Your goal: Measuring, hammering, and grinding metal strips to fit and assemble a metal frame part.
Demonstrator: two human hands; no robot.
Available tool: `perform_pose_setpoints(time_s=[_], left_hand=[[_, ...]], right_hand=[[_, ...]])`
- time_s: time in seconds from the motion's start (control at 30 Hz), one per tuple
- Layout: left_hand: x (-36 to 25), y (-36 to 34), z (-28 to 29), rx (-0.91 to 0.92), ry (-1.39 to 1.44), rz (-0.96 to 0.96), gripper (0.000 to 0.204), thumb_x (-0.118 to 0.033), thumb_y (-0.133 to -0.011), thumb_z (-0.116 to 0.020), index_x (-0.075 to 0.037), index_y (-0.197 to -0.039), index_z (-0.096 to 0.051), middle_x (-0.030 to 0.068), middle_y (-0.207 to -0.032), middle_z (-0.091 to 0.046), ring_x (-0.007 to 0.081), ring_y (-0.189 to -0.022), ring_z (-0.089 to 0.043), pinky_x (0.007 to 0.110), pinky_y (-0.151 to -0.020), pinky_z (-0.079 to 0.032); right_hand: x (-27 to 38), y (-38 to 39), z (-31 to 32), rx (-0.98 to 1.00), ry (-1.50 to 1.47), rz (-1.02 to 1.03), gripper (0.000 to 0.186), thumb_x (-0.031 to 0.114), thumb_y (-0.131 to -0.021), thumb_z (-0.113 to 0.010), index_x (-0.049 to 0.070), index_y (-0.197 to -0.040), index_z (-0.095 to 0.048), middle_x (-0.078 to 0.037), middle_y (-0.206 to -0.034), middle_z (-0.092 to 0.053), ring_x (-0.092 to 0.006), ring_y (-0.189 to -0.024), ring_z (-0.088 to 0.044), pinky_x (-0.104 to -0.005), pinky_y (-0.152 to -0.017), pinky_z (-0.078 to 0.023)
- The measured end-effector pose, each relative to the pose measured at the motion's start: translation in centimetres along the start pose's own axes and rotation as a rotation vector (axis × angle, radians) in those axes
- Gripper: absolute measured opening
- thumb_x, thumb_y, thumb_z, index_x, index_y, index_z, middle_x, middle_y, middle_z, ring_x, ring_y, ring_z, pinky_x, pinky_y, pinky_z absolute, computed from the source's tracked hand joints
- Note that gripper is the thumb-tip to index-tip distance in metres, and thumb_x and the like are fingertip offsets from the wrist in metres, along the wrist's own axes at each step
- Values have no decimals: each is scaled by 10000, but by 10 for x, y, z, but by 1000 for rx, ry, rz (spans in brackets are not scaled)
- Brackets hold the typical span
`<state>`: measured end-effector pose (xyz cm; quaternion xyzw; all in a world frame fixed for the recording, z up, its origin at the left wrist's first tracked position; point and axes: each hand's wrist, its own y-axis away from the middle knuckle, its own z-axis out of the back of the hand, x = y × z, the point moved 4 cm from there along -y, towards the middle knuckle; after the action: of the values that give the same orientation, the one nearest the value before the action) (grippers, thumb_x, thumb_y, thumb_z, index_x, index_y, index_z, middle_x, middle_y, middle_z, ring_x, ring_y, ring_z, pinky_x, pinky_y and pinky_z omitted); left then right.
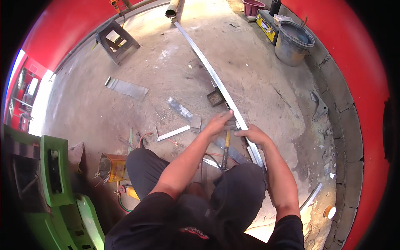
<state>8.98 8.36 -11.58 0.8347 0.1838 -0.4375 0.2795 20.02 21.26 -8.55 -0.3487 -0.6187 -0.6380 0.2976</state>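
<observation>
On metal strip (216, 81), both hands pressing

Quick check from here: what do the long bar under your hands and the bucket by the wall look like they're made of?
The long bar looks like bare metal, probably steel or aluminium: silvery, straight-edged, with a bright glare along it. The bucket looks like grey plastic or rubber, dull and scuffed with a dark rim; which of the two I cannot tell.
</observation>
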Motion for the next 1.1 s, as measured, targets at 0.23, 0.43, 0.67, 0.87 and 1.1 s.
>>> perform_pose_setpoints(time_s=[0.23, 0.43, 0.67, 0.87, 1.1], left_hand=[[30, -2, -44, -201, 552, -8, 603, -445, -880, -724, 24, -1189, -505, 166, -994, -615, 261, -907, -626, 430, -857, -524], [42, 5, -37, -279, 537, -8, 192, -214, -840, -682, -74, -819, -553, 41, -669, -494, 197, -587, -544, 354, -526, -482], [43, 5, -34, -307, 540, -29, 152, -180, -838, -653, -65, -840, -554, 43, -685, -498, 189, -574, -533, 351, -512, -470], [40, 5, -35, -302, 514, -80, 137, -160, -835, -634, -62, -857, -541, 48, -691, -500, 183, -554, -520, 346, -508, -470], [34, 5, -40, -333, 490, -80, 125, -133, -830, -616, -53, -859, -525, 46, -687, -490, 175, -544, -517, 342, -491, -465]], right_hand=[[-19, 27, -26, 12, 145, -10, 455, 250, -755, -800, -9, -1086, -626, -68, -863, -639, -150, -706, -596, -307, -618, -478], [-28, 28, -38, -63, 292, 49, 477, 160, -708, -713, -31, -1133, -608, -126, -983, -664, -241, -894, -638, -345, -818, -500], [-20, 32, -46, -86, 253, 70, 385, 127, -686, -668, -34, -1034, -628, -125, -926, -667, -234, -885, -639, -344, -813, -498], [-27, 27, -42, -96, 290, 58, 350, 119, -688, -663, -31, -1002, -621, -121, -905, -659, -229, -844, -629, -347, -770, -495], [-27, 28, -39, -86, 258, 61, 375, 122, -687, -664, -32, -1025, -611, -121, -898, -650, -224, -825, -621, -342, -751, -491]])
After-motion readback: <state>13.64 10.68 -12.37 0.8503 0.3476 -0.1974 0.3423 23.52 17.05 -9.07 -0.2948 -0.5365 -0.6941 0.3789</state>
